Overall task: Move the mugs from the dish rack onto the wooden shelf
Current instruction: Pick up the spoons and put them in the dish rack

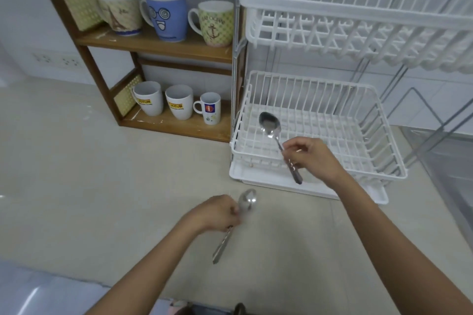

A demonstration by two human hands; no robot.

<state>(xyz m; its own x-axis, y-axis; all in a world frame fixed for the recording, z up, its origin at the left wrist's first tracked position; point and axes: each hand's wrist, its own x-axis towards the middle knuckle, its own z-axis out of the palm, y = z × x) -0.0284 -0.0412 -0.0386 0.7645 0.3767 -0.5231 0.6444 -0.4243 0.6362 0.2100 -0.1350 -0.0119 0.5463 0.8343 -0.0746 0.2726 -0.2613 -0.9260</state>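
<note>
— Head view: where are the mugs sitting?

— All six are standing upright on the wooden shelf (153,45). The Eiffel mug (120,11), blue face mug (166,16) and anchor mug (214,23) are lining the upper board; two white logo mugs (149,99) (179,102) and a small white mug (210,108) are occupying the lower one.

— And the dish rack (358,161)?

— It is standing just right of the shelf, showing no mugs in either tier.

— The hands?

— The right hand (311,158) is pinching a spoon (271,125) by its handle, bowl hovering over the lower basket. The left hand (217,212) is gripping a second spoon (247,201) above the table (76,186).
</note>
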